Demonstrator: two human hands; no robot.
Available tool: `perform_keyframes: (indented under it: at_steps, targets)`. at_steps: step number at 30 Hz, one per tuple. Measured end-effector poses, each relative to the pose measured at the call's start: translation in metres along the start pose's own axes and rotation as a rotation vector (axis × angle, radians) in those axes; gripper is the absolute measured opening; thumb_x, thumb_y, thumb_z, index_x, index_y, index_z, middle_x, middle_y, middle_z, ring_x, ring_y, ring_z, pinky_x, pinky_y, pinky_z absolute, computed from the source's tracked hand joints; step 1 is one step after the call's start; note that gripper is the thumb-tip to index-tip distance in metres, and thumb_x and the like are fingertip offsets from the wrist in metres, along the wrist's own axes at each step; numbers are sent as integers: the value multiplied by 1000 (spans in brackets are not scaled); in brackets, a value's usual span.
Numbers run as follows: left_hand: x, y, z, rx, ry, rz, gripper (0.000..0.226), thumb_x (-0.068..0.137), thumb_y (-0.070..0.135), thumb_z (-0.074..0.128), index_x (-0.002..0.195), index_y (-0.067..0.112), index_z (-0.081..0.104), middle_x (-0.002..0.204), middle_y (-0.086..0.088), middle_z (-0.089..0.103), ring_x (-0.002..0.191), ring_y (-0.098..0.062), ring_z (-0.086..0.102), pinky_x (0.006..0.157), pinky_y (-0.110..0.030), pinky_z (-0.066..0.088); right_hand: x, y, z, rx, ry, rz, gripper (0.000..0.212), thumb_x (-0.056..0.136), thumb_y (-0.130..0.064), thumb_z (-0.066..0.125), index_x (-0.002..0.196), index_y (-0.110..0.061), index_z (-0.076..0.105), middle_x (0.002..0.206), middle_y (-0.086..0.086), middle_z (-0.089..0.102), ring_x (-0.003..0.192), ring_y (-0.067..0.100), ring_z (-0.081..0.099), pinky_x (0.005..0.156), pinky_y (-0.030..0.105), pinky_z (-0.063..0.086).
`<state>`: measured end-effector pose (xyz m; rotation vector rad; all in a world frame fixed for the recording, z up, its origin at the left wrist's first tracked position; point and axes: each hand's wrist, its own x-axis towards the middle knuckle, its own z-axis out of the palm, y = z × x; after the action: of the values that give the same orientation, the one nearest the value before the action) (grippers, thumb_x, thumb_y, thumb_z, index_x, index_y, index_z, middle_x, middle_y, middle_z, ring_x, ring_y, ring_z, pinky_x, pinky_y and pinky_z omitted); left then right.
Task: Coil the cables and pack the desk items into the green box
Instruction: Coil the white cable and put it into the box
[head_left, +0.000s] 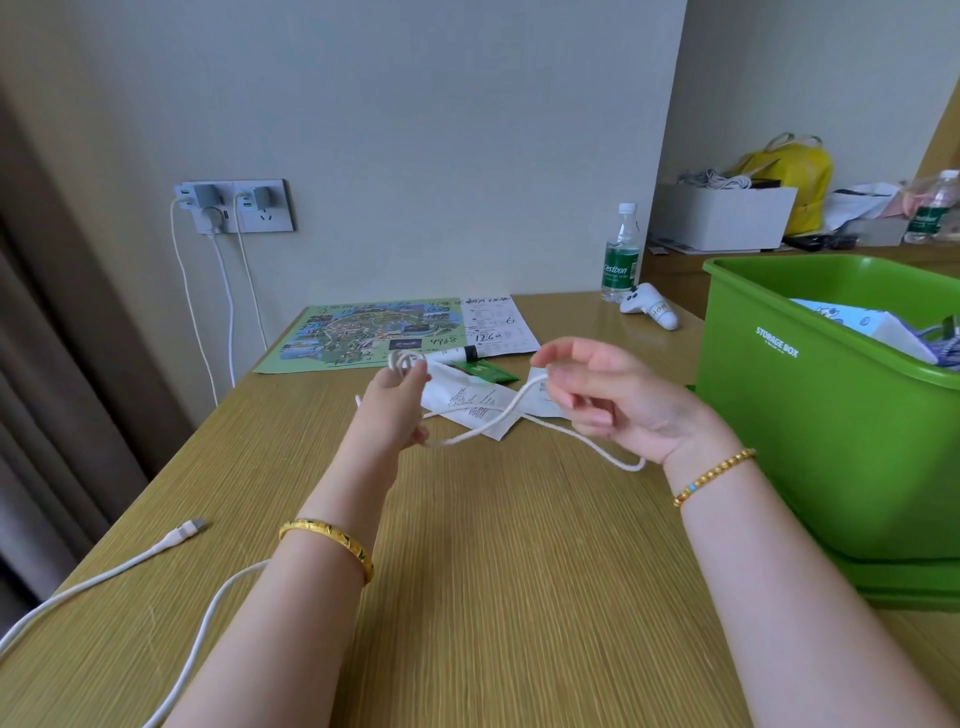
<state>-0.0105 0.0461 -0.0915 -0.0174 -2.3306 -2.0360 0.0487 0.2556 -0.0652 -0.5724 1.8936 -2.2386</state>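
- My left hand pinches small loops of the thin white braided cable above the tan wooden desk.
- My right hand, at three o'clock of it, grips the slack strand.
- I'd keep loops even and feed slack smoothly.
- The green plastic storage box waits at three o'clock.

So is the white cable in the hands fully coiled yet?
Not yet. The left hand grips a few loops of the white cable, but a long slack length trails through the right hand.
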Motion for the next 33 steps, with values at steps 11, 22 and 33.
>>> perform_keyframes:
  at_steps: [11, 22, 33]
  targets:
    - [-30, 0, 20, 290, -698, 188, 23, 85, 33, 64, 88, 14, 50, 70, 6, 41, 59, -6, 40, 53, -19, 37, 8, 9, 6, 101, 161, -215, 13, 89, -13, 46, 98, -12, 56, 84, 2, 71, 51, 5, 45, 39, 13, 31]
    - [-40, 2, 25, 249, -729, 194, 22, 99, 26, 39, 87, 12, 51, 74, 0, 50, 63, -10, 51, 46, -11, 33, 10, 13, 6, 90, 173, -172, 21, 96, -5, 38, 104, -12, 56, 94, 2, 71, 56, 5, 48, 42, 13, 33]
    - [-36, 1, 27, 141, -612, 124, 31, 100, 22, 32, 79, 9, 51, 65, -3, 45, 42, -11, 48, 41, -23, 41, 9, 17, 10, -339, 249, 40, 19, 88, -15, 62, 101, -23, 51, 82, 1, 53, 52, 3, 37, 37, 11, 24]
